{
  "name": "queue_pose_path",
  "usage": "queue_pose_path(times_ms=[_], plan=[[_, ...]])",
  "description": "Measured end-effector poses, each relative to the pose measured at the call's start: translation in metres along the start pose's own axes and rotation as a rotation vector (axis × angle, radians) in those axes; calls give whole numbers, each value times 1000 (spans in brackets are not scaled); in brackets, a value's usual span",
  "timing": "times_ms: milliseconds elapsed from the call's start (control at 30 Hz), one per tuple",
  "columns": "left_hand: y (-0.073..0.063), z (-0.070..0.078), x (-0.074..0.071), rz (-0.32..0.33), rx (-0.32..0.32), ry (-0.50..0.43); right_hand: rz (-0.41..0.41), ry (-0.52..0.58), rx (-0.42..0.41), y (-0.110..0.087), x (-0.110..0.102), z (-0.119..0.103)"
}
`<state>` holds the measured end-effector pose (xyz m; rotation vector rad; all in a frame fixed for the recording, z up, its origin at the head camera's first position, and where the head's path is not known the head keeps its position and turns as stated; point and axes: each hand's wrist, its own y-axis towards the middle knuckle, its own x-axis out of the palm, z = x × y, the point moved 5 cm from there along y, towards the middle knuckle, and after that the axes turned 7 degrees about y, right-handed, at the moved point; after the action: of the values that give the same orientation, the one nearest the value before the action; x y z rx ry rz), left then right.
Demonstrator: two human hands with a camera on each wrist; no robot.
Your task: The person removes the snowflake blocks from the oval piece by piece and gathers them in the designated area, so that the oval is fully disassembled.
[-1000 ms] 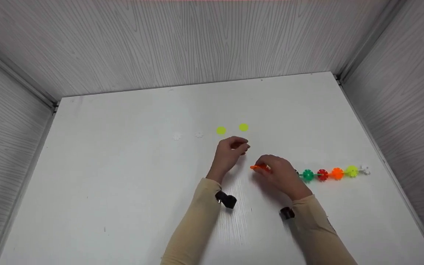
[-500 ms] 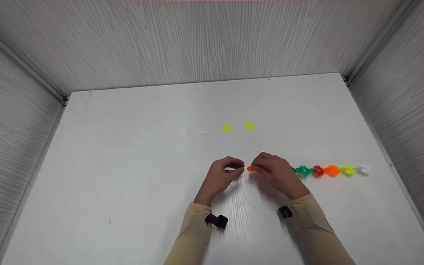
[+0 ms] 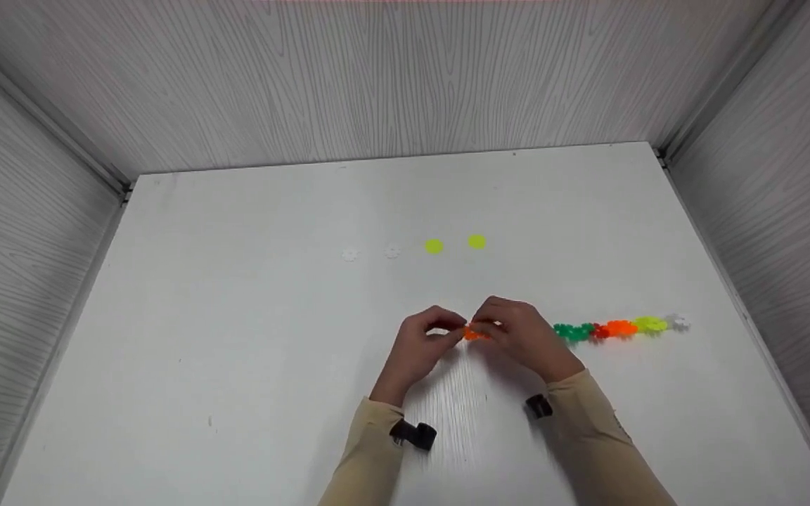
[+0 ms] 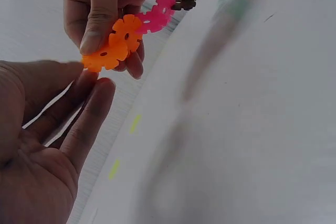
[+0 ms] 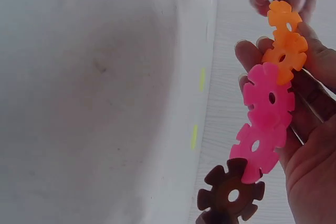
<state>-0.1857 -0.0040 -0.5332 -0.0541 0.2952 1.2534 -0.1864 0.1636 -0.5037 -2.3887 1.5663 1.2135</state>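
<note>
A chain of interlocked plastic snowflake discs runs rightward from my hands, held up above the table. Its near end has two orange discs (image 5: 286, 51), followed by pink discs (image 5: 269, 98) and brown ones (image 5: 231, 192). Farther along come green discs (image 3: 574, 332), red, orange (image 3: 620, 328), yellow (image 3: 651, 324) and white (image 3: 678, 322). My right hand (image 3: 523, 337) pinches the orange discs between thumb and fingers, hiding the pink and brown part in the head view. My left hand (image 3: 415, 351) pinches the outer edge of the end orange disc (image 4: 103, 54) with thumb and fingertips.
Two yellow discs (image 3: 434, 246) lie flat on the white table (image 3: 236, 316) beyond my hands. To their left are two white snowflake discs (image 3: 350, 254), faint against the tabletop. Wood-grain panels (image 3: 391, 77) stand around the back and sides.
From near the yellow discs, my left hand has come down and back to the orange end of the chain and taken hold there. The chain has turned and shifted slightly left.
</note>
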Motion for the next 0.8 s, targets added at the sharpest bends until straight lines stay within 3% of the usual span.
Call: queue_pose_path(times_ms=[167,267,400,600,800], plan=[[1,0,1,-9,34,-9,13,-41,-21,2,3,-3],[1,-2,0,10,21,-32,12,-44,-11,3,4,-4],[-1,-7,-5,85,-71,-147,20,-57,18,2,3,-3],[-6,-16,-11,221,-248,-400,2,-74,57,-1,6,0],[-10,-20,-10,241,-315,-492,-19,-122,39,-1,13,-2]])
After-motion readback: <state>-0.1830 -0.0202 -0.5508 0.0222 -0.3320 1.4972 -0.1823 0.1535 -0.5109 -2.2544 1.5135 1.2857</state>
